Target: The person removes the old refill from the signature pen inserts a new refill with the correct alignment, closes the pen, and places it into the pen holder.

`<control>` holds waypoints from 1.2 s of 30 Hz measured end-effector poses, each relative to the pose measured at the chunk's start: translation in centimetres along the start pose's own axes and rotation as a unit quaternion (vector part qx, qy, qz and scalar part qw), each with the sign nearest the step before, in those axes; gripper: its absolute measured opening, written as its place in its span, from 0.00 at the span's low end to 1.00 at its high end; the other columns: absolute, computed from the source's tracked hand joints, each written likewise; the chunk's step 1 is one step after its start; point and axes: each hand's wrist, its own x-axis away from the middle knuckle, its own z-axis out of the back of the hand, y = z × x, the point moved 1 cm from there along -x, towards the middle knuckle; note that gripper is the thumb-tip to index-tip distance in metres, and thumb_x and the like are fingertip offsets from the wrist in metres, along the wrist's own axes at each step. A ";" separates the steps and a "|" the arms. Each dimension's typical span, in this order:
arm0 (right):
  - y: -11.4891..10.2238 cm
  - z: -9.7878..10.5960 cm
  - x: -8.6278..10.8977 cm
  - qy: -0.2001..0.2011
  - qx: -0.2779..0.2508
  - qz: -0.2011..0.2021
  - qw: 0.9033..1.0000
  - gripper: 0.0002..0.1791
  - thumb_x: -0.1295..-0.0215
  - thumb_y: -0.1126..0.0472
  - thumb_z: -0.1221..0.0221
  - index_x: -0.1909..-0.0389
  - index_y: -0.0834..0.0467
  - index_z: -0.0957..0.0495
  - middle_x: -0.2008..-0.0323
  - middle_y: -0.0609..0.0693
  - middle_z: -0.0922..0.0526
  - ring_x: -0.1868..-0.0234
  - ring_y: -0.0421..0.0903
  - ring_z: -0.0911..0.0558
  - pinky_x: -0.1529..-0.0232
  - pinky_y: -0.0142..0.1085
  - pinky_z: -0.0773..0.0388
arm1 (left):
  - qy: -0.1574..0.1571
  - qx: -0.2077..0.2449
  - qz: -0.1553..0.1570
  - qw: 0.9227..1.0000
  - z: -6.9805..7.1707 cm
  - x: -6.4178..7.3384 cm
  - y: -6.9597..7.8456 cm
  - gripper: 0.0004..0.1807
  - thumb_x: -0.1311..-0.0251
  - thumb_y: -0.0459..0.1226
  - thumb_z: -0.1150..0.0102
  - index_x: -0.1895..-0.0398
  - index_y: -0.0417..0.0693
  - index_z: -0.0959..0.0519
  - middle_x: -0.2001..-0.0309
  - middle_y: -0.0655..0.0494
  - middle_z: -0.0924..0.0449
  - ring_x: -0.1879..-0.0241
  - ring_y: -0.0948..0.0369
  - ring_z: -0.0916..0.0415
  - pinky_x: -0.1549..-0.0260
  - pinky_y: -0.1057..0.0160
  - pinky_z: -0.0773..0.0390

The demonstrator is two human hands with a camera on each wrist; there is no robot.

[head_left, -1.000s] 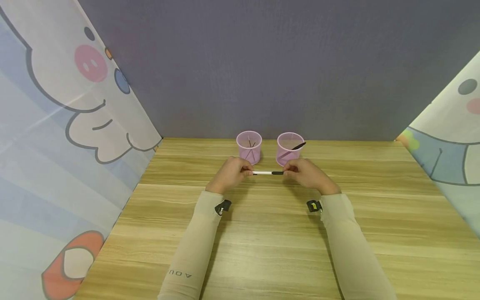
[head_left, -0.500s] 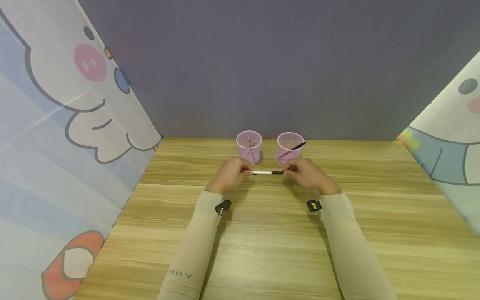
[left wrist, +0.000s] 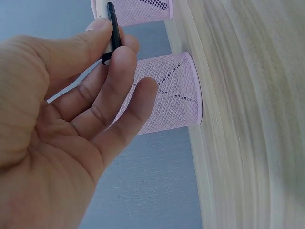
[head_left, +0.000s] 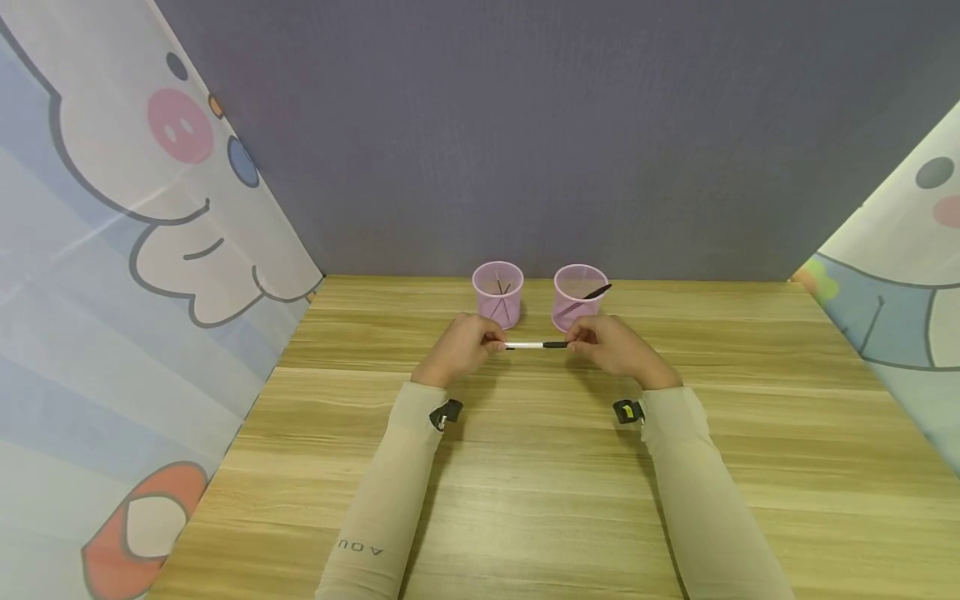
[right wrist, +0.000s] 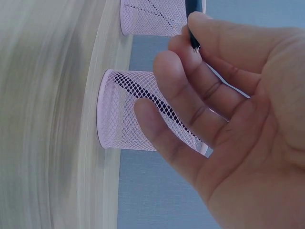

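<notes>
In the head view a white pen with a black end section (head_left: 525,345) is held level, crosswise above the table. My left hand (head_left: 463,346) pinches its white end between thumb and fingertips; a black clip (left wrist: 114,26) shows there in the left wrist view. The black end is pinched by my right hand (head_left: 613,346), and a thin tip (right wrist: 196,49) pokes past the fingers in the right wrist view. Just beyond the hands stand two pink mesh pen cups, the left cup (head_left: 484,307) with a few thin dark sticks, the right cup (head_left: 558,310) with a slanted black pen-like item (head_left: 597,292).
A wood-grain table (head_left: 540,500) lies under both arms. Behind the cups rises a grey panel (head_left: 480,142). Cartoon-printed sheets border the left side (head_left: 90,333) and right side (head_left: 900,317). Each wrist wears a black strap device (head_left: 446,412).
</notes>
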 end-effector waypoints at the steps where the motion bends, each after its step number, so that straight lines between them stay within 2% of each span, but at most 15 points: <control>1: 0.0 0.0 0.0 0.001 0.000 0.001 1.000 0.02 0.32 0.66 0.36 0.63 0.62 0.19 0.69 0.51 0.16 0.66 0.43 0.21 0.61 0.37 0.24 | 0.000 0.000 0.000 1.000 0.0 0.0 0.0 0.03 0.37 0.32 0.32 0.65 0.41 0.12 0.66 0.51 0.11 0.67 0.62 0.17 0.63 0.67 0.16; 19: -0.3 0.0 0.0 0.015 -0.009 -0.004 1.000 0.04 0.33 0.66 0.35 0.63 0.62 0.20 0.69 0.50 0.17 0.66 0.44 0.21 0.61 0.35 0.24 | -0.005 0.002 0.006 1.000 0.0 0.0 -0.2 0.03 0.36 0.32 0.33 0.64 0.43 0.12 0.66 0.52 0.11 0.68 0.63 0.18 0.64 0.68 0.17; 28: -0.3 0.1 -0.1 0.008 -0.014 -0.007 1.000 0.03 0.34 0.69 0.36 0.62 0.63 0.19 0.69 0.53 0.17 0.65 0.45 0.21 0.61 0.36 0.24 | -0.008 0.000 0.009 1.000 0.1 0.0 -0.1 0.03 0.35 0.32 0.34 0.64 0.42 0.12 0.67 0.52 0.11 0.68 0.63 0.19 0.64 0.67 0.17; 36: -0.4 0.0 0.0 -0.002 -0.022 -0.014 1.000 0.03 0.33 0.68 0.36 0.61 0.62 0.19 0.68 0.52 0.16 0.64 0.45 0.20 0.59 0.37 0.23 | -0.005 -0.002 0.004 1.000 0.1 0.0 -0.2 0.03 0.35 0.31 0.34 0.63 0.42 0.12 0.66 0.52 0.11 0.68 0.63 0.18 0.64 0.68 0.17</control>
